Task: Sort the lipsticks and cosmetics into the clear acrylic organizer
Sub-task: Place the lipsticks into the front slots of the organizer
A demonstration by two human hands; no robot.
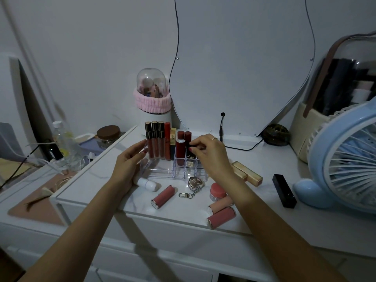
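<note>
The clear acrylic organizer (162,171) stands at the middle of the white vanity top. Lip gloss tubes (155,140), a gold-capped lipstick (173,141) and dark red lipsticks (180,151) stand upright in it. My left hand (130,161) rests against the organizer's left side. My right hand (209,153) pinches a black lipstick (191,150) over a right-hand slot. Loose on the top lie a white tube (147,184), pink lipsticks (162,197) (220,217), a pink jar (217,192), gold lipsticks (247,173), a heart keychain (193,183) and a black lipstick (284,190).
A domed brush holder with a pink band (152,98) stands behind the organizer, by a wavy mirror (244,68). A blue fan (345,163) and a covered storage case (335,88) fill the right side. A cable (242,148) runs along the back. Bottles and jars (65,139) sit at the left.
</note>
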